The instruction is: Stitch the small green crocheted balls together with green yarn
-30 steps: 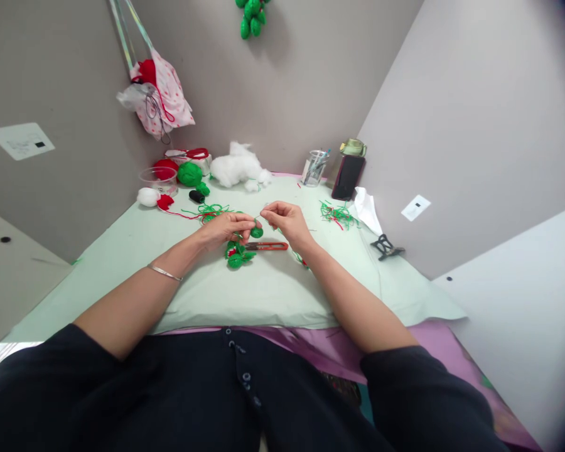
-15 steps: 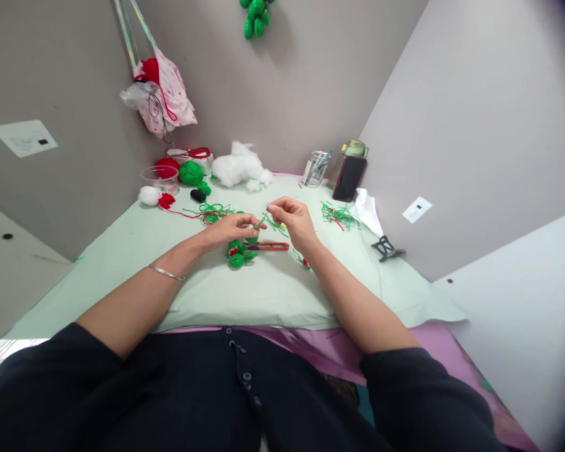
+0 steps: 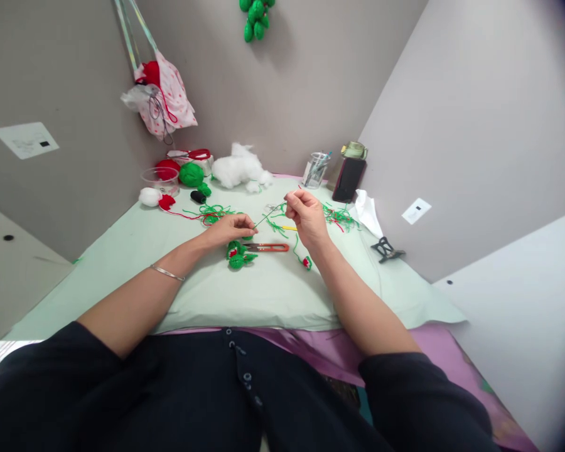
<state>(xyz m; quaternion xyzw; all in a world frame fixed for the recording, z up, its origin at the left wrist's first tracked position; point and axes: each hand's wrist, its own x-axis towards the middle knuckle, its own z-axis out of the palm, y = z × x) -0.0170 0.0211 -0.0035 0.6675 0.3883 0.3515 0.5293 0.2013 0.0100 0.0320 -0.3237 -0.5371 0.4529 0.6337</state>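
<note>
A strand of green yarn [image 3: 266, 218] runs taut and slanting between my two hands. My left hand [image 3: 231, 228] is closed in a pinch at its lower end, where a bit of green shows under the fingers. Higher up and to the right, my right hand [image 3: 307, 216] pinches the other end; whether a needle is there is too small to tell. Below my left hand lie orange-handled thread snips [image 3: 275, 247] beside green crocheted pieces [image 3: 237, 257] with red and white parts. A small red and green crocheted piece [image 3: 307, 262] rests under my right wrist. Near my right fingers is a thin yellow stick [image 3: 289, 228].
Green yarn scraps [image 3: 339, 218] lie at right, near a black claw clip [image 3: 387, 250]. A phone [image 3: 349, 180] leans on a bottle beside a clear jar [image 3: 316, 171]. White stuffing [image 3: 240, 166], a green yarn ball [image 3: 191, 174] and a plastic tub [image 3: 162, 182] stand at the back.
My right hand has moved right and slightly up, away from my left, drawing the green strand out longer. My left hand has shifted slightly left, its fingers closer together.
</note>
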